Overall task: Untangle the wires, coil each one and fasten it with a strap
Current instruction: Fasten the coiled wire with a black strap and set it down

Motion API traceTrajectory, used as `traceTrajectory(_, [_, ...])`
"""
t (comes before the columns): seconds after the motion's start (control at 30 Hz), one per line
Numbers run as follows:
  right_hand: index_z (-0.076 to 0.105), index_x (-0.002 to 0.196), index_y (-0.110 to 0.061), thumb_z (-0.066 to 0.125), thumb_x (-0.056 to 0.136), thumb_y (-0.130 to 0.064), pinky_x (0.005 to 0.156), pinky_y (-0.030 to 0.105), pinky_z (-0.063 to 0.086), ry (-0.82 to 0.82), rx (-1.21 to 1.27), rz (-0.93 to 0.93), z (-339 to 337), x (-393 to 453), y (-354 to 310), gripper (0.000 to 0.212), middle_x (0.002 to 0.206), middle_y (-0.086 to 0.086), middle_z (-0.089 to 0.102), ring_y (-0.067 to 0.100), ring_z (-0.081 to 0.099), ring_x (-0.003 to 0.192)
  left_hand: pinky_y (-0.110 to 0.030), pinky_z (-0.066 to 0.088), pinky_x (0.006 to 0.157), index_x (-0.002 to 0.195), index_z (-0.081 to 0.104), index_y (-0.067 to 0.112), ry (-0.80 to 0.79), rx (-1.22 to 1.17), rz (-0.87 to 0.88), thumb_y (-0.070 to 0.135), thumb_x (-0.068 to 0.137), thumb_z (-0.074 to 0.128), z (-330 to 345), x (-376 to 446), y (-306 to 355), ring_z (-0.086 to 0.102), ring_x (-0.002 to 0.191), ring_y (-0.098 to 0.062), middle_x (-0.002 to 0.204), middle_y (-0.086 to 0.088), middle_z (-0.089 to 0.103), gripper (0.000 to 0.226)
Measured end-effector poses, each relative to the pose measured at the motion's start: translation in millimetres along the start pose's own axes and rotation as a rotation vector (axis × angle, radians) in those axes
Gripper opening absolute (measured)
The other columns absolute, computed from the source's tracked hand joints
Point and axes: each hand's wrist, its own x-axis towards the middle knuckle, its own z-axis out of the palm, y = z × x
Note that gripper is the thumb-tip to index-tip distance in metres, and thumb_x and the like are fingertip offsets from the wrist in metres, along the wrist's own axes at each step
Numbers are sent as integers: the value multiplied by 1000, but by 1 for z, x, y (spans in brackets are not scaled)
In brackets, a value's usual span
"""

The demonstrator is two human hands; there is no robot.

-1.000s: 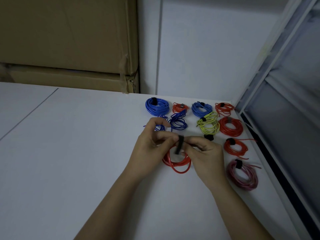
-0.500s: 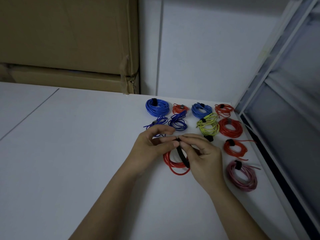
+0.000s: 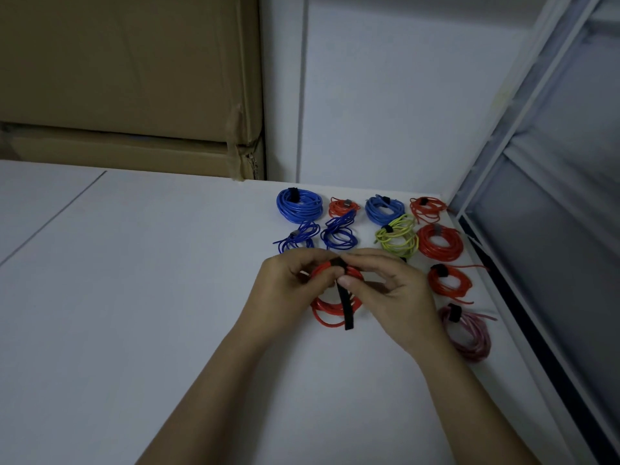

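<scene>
Two bare hands meet over a red wire coil (image 3: 330, 310) near the right side of the white table (image 3: 134, 297). The left hand (image 3: 288, 297) curls its fingers round the far rim of the coil and lifts that side, while the near loops lie on or just above the tabletop. The right hand (image 3: 391, 297) pinches a black strap (image 3: 345, 305) between thumb and forefinger at the top of the coil; the strap passes over the wire there and its free end hangs down across the coil toward the person.

Beyond and to the right of the hands lie finished bundles, each bound by a small strap. In the back row, from left to right: a large blue coil (image 3: 299, 205), a small red coil (image 3: 343, 207), a lighter blue coil (image 3: 384, 209) and a loose red coil (image 3: 428, 208). In front of these lie two dark blue bundles (image 3: 338, 233), a yellow-green coil (image 3: 397, 239) and a thick red coil (image 3: 440, 242). Nearer along the right edge come another red coil (image 3: 450, 280) and a pink coil (image 3: 467, 332).

Stacked cardboard boxes (image 3: 127, 82) stand behind the table at the left, closed and taped, so their contents cannot be told. A metal window frame (image 3: 523, 135) runs along the right.
</scene>
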Motion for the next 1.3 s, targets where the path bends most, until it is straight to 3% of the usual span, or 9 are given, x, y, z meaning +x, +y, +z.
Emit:
traceTrajectory(0.13, [69,100,-10,75,75,2,70,19,55,17,-145,-122,-1,-1,4,29,97,0,66,3,65,92,-21,55,68,93,73,37,-19,-114,-70,18,86,69,1,-1,2,68,73,-10,82,8,73,21])
traceTrajectory(0.23, [70,95,-4,75,76,-3,67,27,59,39,-173,-161,-1,-2,7,19,94,2,66,9,66,89,-20,55,66,86,77,34,-27,-275,-165,34,85,62,1,-1,8,70,69,-11,74,5,73,15])
traceTrajectory(0.4, [64,96,-23,71,79,-6,71,18,55,149,-142,-214,4,-2,6,25,100,-19,63,1,64,94,-21,55,61,94,69,12,3,-473,-299,35,86,55,0,2,13,71,66,-15,74,-5,73,28])
traceTrajectory(0.57, [61,99,-19,64,85,-15,80,31,56,137,-225,-327,12,-3,10,15,102,-23,58,15,66,95,-25,58,65,92,66,10,-15,-497,-436,26,99,45,-3,4,11,68,63,-16,70,-8,71,27])
traceTrajectory(0.7, [60,97,-18,64,84,-13,81,29,56,121,-226,-357,16,-4,13,15,103,-17,57,12,65,95,-23,57,61,90,66,9,-21,-472,-468,26,100,45,-6,5,11,66,56,-14,64,-7,69,29])
traceTrajectory(0.8, [61,96,-19,64,83,-13,82,27,55,136,-201,-334,17,-4,14,14,102,-19,58,11,65,95,-24,58,66,97,70,13,-67,-437,-487,28,100,44,-7,5,10,71,67,-17,75,-9,73,30])
traceTrajectory(0.93, [62,94,-20,66,82,-15,82,29,55,155,-191,-326,17,-3,13,14,106,-30,59,7,65,95,-24,57,76,101,70,29,-55,-404,-451,27,99,47,-5,3,9,72,83,-17,87,-5,76,23])
traceTrajectory(1.07, [63,95,-22,68,81,-14,82,31,55,168,-233,-339,16,-3,12,16,106,-30,60,6,64,96,-24,57,79,107,72,23,-57,-479,-444,25,92,57,-7,4,8,70,88,-15,97,-3,75,21])
traceTrajectory(1.3, [67,91,-18,73,73,-1,82,21,53,118,-220,-288,19,-6,9,25,96,-15,67,3,66,92,-20,55,64,83,78,19,-31,-611,-514,27,67,73,-12,5,6,70,71,-14,84,-6,75,18])
